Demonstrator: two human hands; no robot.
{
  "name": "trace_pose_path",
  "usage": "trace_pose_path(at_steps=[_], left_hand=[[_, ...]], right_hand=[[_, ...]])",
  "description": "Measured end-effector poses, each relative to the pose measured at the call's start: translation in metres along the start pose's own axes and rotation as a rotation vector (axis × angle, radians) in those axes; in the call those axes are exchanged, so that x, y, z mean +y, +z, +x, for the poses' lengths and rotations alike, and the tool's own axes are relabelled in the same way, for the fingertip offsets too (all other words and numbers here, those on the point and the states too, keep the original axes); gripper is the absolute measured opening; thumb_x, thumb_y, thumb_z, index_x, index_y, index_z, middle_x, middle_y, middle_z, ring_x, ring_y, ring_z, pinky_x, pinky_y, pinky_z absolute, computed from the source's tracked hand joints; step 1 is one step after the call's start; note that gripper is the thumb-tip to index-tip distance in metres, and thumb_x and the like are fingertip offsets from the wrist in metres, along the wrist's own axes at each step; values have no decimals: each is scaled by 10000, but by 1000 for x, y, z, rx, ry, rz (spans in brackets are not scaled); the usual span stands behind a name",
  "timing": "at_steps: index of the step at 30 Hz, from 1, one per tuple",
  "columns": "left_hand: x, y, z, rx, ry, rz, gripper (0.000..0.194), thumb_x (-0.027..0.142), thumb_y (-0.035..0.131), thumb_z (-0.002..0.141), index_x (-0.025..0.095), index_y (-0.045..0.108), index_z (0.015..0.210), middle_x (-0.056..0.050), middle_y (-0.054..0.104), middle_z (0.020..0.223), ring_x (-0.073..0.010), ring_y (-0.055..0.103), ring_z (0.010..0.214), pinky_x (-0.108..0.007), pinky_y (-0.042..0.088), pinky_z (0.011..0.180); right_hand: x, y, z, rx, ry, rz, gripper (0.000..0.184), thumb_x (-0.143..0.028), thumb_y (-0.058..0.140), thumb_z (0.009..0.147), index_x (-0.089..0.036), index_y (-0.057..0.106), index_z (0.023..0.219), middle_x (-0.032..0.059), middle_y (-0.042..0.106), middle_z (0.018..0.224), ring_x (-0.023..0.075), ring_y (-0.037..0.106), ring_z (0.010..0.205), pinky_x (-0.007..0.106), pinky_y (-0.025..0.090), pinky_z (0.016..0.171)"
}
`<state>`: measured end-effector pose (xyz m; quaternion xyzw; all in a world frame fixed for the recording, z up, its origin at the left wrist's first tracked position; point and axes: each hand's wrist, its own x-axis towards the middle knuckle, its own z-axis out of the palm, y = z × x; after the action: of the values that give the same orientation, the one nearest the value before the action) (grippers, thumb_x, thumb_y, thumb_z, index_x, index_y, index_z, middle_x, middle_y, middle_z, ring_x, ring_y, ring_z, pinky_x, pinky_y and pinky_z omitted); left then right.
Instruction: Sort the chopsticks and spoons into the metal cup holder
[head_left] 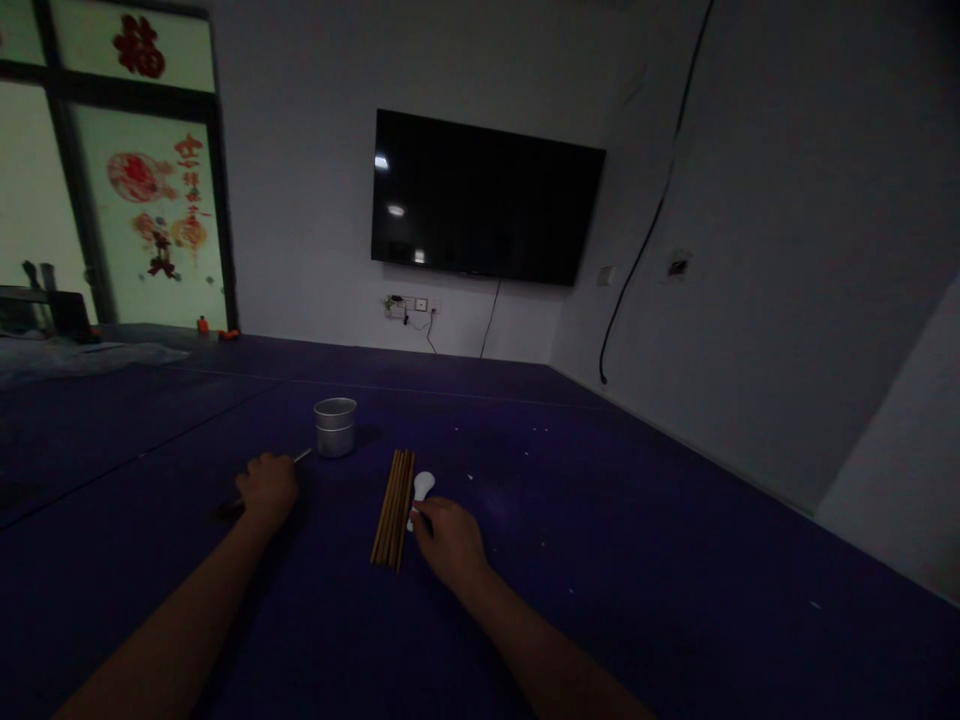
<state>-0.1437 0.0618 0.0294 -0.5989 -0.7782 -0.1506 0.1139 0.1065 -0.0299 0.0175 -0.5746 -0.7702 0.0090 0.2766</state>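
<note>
My left hand (268, 487) is closed around a thin utensil (301, 456) whose light tip sticks out toward a small metal cup (335, 426) standing upright on the dark blue surface. My right hand (448, 541) pinches the handle of a white spoon (422, 488) lying on the surface. A bundle of wooden chopsticks (394, 506) lies flat between my two hands, just left of the spoon.
The blue surface (600, 560) stretches to a white wall with a black TV (484, 196) and a socket with cables. A window with red paper decorations (154, 205) is at the far left. Small white specks dot the surface.
</note>
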Motion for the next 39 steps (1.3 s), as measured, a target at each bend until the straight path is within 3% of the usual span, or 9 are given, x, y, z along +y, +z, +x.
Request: trace_pose_path(at_steps=[11,24,39], left_hand=[[1,-2,0,-43,-1,87,342,114,323,816,101,644,932,-179,585,951,-283,546,930,-341,419,696],[12,-22,-6,254,55,7,384,93,336,796,119,549,1115,-175,557,1032,-301,509,991,-361,431,727],[8,-13,-3,216,59,12,398,86,301,807,65,562,1107,-178,564,993,-295,529,964,-334,433,706]], right_hand=[[1,1,0,-32,-5,-31,259,-266,422,881,-236,665,964,39,678,949,158,607,887,235,398,746],[-1,-2,0,-72,-6,-57,267,-288,408,891,-230,658,966,42,672,954,160,598,900,239,389,758],[-2,-2,-1,-44,-15,-44,247,-267,435,879,-230,662,969,46,680,935,164,608,894,242,399,762]])
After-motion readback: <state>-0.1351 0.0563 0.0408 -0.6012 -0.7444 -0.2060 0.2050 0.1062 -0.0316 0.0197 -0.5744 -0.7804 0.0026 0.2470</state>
